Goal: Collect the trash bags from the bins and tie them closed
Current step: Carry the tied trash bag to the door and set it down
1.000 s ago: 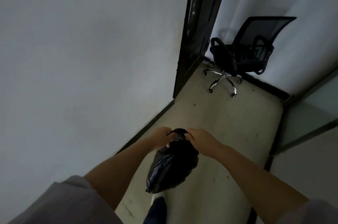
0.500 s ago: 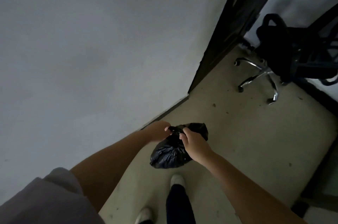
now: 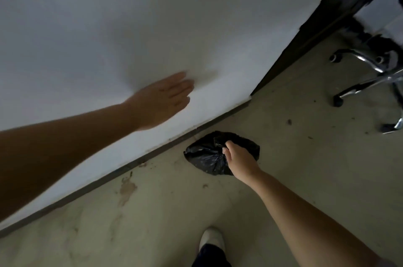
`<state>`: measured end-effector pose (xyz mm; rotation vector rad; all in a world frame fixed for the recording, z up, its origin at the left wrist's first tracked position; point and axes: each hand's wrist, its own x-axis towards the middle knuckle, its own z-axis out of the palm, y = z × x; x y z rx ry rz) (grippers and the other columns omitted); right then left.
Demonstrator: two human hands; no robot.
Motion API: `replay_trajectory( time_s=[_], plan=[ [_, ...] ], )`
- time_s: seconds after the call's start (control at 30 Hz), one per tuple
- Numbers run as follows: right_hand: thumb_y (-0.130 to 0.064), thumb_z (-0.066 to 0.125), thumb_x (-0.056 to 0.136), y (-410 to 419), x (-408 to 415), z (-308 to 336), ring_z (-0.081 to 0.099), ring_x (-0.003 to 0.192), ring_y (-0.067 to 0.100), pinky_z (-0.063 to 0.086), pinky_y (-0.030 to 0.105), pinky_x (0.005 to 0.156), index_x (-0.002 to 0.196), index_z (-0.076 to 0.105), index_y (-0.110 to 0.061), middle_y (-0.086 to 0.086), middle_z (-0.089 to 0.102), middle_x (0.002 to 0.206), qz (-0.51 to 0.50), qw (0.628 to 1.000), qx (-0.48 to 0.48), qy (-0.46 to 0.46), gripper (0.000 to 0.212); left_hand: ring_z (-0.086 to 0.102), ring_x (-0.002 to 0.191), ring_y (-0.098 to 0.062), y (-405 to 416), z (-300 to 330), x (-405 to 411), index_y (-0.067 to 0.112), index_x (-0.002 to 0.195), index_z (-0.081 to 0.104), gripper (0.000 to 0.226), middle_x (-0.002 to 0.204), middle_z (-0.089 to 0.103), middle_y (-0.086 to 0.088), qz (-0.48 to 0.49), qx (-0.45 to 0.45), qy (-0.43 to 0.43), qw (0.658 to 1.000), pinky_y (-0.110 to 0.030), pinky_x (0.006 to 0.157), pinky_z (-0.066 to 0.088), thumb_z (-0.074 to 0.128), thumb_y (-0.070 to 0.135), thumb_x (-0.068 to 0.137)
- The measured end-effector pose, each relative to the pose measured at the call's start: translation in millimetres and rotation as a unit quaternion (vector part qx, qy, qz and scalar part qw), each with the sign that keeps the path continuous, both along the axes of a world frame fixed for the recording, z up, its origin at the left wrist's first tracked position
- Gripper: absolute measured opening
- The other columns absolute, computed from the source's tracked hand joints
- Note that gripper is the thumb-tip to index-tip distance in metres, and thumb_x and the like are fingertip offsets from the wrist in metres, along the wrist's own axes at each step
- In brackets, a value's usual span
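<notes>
The trash bag (image 3: 205, 155) is thin black plastic, crinkly and a little shiny where the light hits its folds. The wall (image 3: 109, 16) is painted white, smooth and dull, and the floor (image 3: 305, 168) looks hard and pale like concrete, matt, with brown stains and small dark specks on it. The chair legs (image 3: 366, 83) are bright shiny metal with black plastic wheels, and the door frame (image 3: 322, 18) is dark and smooth.

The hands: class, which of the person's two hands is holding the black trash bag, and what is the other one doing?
The right hand holds it, fingers pinching the knotted top of the black trash bag near the baseboard. The left hand holds nothing, fingers straight, up by the white wall.
</notes>
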<state>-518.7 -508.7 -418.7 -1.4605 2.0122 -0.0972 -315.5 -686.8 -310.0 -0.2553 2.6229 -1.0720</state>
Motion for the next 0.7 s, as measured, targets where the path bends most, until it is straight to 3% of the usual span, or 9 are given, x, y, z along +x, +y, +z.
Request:
replay_trajectory(
  time_s=[0.13, 0.23, 0.33, 0.43, 0.5, 0.6, 0.7],
  plan=[
    [-0.028, 0.028, 0.102, 3, -1, -47, 0.033, 0.05, 0.006, 0.025, 0.026, 0.051, 0.083, 0.035, -0.015, -0.008, 0.035, 0.062, 0.01, 0.999, 0.004, 0.051, 0.024, 0.002, 0.144, -0.044, -7, -14, 1, 0.0, 0.147, 0.016, 0.057, 0.156, 0.003, -0.027, -0.01, -0.098, -0.153, 0.983, -0.06, 0.106, -0.016, 0.039, 0.019, 0.098],
    [-0.029, 0.029, 0.102, 2, -2, -60, 0.04, 0.054, 0.015, 0.03, 0.031, 0.058, 0.083, 0.035, -0.015, -0.007, 0.037, 0.064, 0.026, 0.996, 0.022, 0.081, 0.025, 0.003, 0.144, -0.044, -9, -19, 1, -0.001, 0.146, 0.016, 0.057, 0.156, 0.004, -0.027, -0.042, -0.128, -0.14, 0.981, -0.06, 0.106, -0.014, 0.038, 0.021, 0.098],
    [-0.03, 0.033, 0.101, -3, -6, -42, 0.054, 0.083, 0.027, 0.041, 0.035, 0.067, 0.096, 0.046, -0.008, 0.005, 0.049, 0.087, 0.02, 0.993, 0.031, 0.111, 0.026, 0.0, 0.146, -0.039, -7, -14, -2, -0.001, 0.147, 0.012, 0.056, 0.157, 0.003, -0.023, -0.024, -0.116, -0.131, 0.984, -0.055, 0.111, -0.013, 0.035, 0.016, 0.098],
    [-0.031, 0.042, 0.098, -10, -11, 1, 0.051, 0.114, 0.03, 0.046, 0.039, 0.09, 0.129, 0.045, -0.006, 0.013, 0.052, 0.123, 0.002, 0.992, 0.024, 0.127, 0.04, 0.007, 0.148, -0.016, 6, -14, -12, 0.018, 0.147, 0.025, 0.049, 0.158, 0.02, -0.001, 0.08, -0.005, -0.072, 0.994, -0.044, 0.115, -0.011, 0.019, 0.017, 0.098],
    [-0.032, 0.044, 0.098, -18, -10, 37, 0.049, 0.119, 0.03, 0.044, 0.04, 0.094, 0.134, 0.043, -0.009, 0.013, 0.051, 0.129, 0.016, 0.989, 0.03, 0.147, 0.043, 0.005, 0.145, 0.001, 15, 5, -16, 0.036, 0.145, 0.028, 0.047, 0.154, 0.026, 0.017, 0.169, 0.031, 0.006, 0.985, -0.04, 0.114, -0.018, 0.014, 0.028, 0.101],
    [-0.032, 0.042, 0.098, -37, -3, 103, 0.054, 0.11, 0.032, 0.046, 0.042, 0.091, 0.12, 0.053, -0.011, 0.013, 0.057, 0.118, 0.051, 0.984, 0.085, 0.151, 0.033, 0.0, 0.148, -0.025, 36, 36, -20, 0.015, 0.149, 0.02, 0.051, 0.159, 0.009, -0.012, 0.177, 0.207, -0.017, 0.962, -0.044, 0.118, -0.007, 0.029, 0.026, 0.1],
    [-0.029, 0.039, 0.099, -57, 19, 167, 0.057, 0.087, 0.028, 0.044, 0.035, 0.076, 0.095, 0.056, -0.007, 0.011, 0.057, 0.091, 0.122, 0.967, 0.183, 0.13, 0.028, 0.025, 0.14, -0.03, 61, 94, -2, 0.01, 0.139, 0.035, 0.043, 0.148, 0.033, -0.016, 0.231, 0.313, 0.064, 0.919, -0.042, 0.11, 0.026, 0.036, 0.02, 0.097]
  ],
)
